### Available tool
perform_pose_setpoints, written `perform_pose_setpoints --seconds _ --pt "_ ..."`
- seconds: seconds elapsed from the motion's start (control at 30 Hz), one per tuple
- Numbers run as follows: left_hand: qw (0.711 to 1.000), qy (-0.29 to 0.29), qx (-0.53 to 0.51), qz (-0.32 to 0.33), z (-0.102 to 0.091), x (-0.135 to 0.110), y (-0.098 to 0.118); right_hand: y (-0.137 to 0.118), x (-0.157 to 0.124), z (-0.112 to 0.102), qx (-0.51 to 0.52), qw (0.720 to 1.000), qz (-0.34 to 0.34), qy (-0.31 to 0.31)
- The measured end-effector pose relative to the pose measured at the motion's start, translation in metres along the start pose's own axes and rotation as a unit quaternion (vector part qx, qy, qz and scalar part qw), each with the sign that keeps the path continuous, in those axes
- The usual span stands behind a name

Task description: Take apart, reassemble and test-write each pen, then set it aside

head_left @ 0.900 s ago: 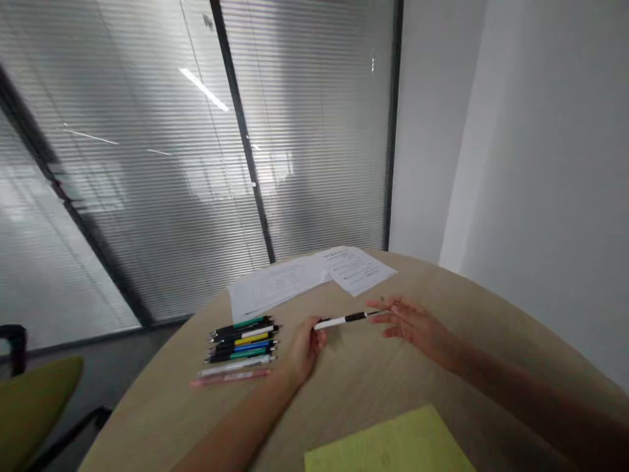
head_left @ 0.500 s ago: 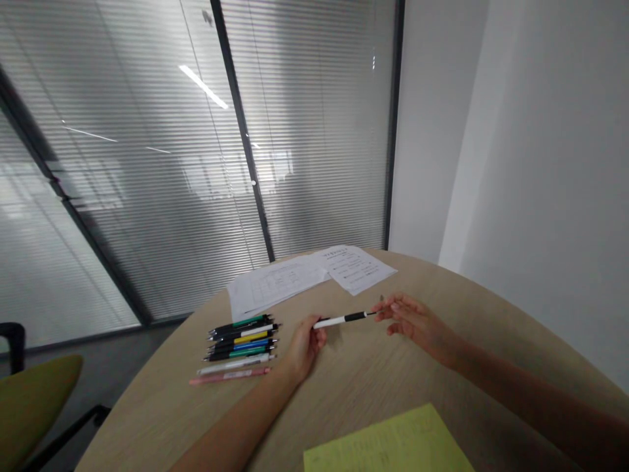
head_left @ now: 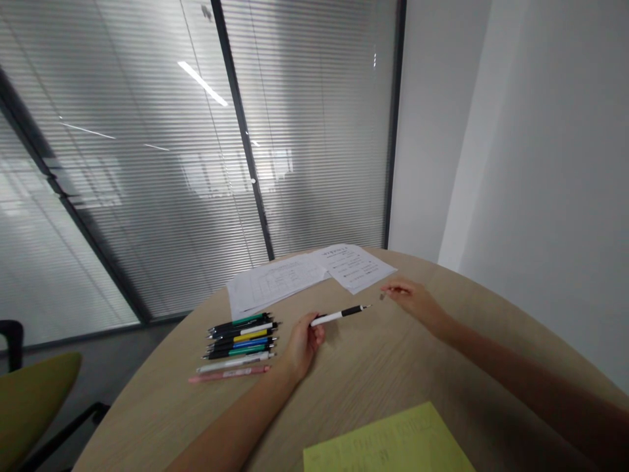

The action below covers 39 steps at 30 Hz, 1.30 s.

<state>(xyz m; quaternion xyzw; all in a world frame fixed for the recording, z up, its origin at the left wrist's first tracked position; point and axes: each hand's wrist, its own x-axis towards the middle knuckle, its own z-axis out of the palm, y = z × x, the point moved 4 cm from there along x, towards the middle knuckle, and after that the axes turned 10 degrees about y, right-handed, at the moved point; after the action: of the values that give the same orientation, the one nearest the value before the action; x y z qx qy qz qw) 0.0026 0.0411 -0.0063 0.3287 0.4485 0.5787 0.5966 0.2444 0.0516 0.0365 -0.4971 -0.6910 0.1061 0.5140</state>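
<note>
My left hand is closed round the rear end of a white pen with a black grip. The pen points right, and a thin tip shows at its front end. My right hand is beyond the tip, apart from the pen, with its fingers pinched together. Just under those fingertips is a tiny grey piece; I cannot tell whether the fingers touch it. Left of my left hand, several pens lie in a row, among them a yellow pen, a white pen and a pink pen.
Printed papers lie at the far side of the round wooden table. A yellow sheet with writing is at the near edge. A green chair stands at the left. Behind are a glass partition with blinds and a white wall.
My right hand has drawn away from the pen's tip, up and to the right, and its fingers have closed into a pinch near the tiny grey piece. My left hand still holds the pen.
</note>
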Motion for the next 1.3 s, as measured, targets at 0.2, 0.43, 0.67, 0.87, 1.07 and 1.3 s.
perform_pose_setpoints --seconds 0.2,0.43,0.67,0.87,1.07,1.3 --pt "1.0 0.006 -0.012 0.001 0.0 -0.002 0.002 0.029 0.022 0.034 -0.204 0.965 -0.158 -0.041" --pt "1.0 0.008 -0.015 0.001 0.001 -0.003 0.002 0.049 0.031 0.05 -0.26 0.947 -0.178 -0.057" --pt "1.0 0.006 -0.003 0.005 0.002 -0.005 0.002 0.057 0.031 0.054 -0.28 0.939 -0.187 -0.076" --pt "1.0 0.007 0.018 0.008 0.002 -0.005 0.002 0.053 0.026 0.049 -0.285 0.934 -0.198 -0.079" --pt "0.999 0.012 0.026 0.013 0.003 -0.006 0.003 0.051 0.02 0.048 -0.299 0.927 -0.212 -0.081" --pt "0.999 0.004 0.031 0.018 0.005 -0.008 0.004 0.049 0.005 0.05 -0.311 0.921 -0.219 -0.088"
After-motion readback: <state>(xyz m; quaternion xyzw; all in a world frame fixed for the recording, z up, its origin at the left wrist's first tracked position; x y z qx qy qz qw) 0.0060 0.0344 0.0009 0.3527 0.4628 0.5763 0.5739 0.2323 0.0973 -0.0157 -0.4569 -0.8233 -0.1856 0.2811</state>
